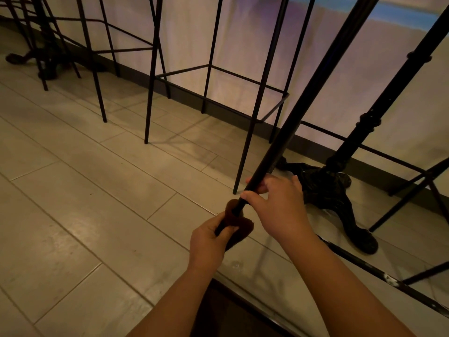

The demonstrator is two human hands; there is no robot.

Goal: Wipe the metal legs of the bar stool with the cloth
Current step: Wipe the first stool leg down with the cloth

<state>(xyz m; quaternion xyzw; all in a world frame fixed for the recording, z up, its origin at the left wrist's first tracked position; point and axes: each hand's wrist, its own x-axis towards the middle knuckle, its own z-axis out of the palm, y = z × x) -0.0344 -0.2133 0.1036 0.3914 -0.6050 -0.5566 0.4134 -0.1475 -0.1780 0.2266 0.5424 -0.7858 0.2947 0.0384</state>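
A black metal stool leg (pixel 306 103) slants from the top right down to the lower middle of the view. Its low end is wrapped in a dark brown cloth (pixel 239 224). My left hand (pixel 209 242) grips the cloth around the leg, thumb on top. Just above it, my right hand (pixel 277 203) holds the bare leg, fingers and thumb curled round it. The leg's foot is hidden by the cloth and my left hand.
Another black bar stool (pixel 211 69) with thin legs and a footrest frame stands beyond, more stools (pixel 92 45) to the left. An ornate cast-iron table base (pixel 332 190) sits right, against the pale wall. A dark footrest bar (pixel 379 271) crosses lower right. Tiled floor (pixel 85 190) lies left.
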